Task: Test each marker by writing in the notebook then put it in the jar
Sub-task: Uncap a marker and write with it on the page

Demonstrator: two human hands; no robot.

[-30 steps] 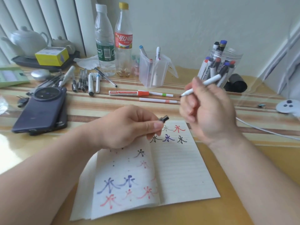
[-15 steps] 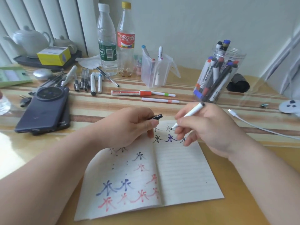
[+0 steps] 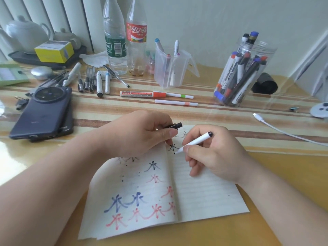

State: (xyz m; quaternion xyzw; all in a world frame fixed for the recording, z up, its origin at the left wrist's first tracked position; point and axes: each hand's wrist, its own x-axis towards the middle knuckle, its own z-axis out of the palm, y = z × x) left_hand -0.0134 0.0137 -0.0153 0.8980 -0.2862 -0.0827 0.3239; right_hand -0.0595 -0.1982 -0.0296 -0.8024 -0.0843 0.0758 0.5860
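The open notebook [image 3: 204,197] lies on the yellow surface [image 3: 266,210] in front of the person, its left page covered with blue, red and black brush-like characters and its lined right page mostly bare apart from a few marks at the top near the spine. The right hand [image 3: 213,153] holds a white marker [image 3: 193,143] in a writing grip, thumb and fingers curled round the barrel, with the black tip down at the top of the right page just beside the spine, under a black character; whether the tip actually touches the paper is hard to tell. The left hand [image 3: 138,134] rests on the upper part of the left page and pinches a small black cap [image 3: 174,125] between thumb and forefinger, the cap pointing toward the marker hand and close to it. The jar [image 3: 245,75], clear plastic, stands at the back right of the surface, well apart from the notebook, crowded with leaning markers capped in blue, red and black. Between the notebook and the back of the surface lie an orange-capped marker [image 3: 142,94] and two thin white pens [image 3: 175,102]. Behind them stands a clear container [image 3: 170,70] with a few pens in it, and to its left two plastic bottles [image 3: 115,38]. Two dark stacked phones [image 3: 42,112] lie at the left, and a white cable [image 3: 284,130] trails in from the right.
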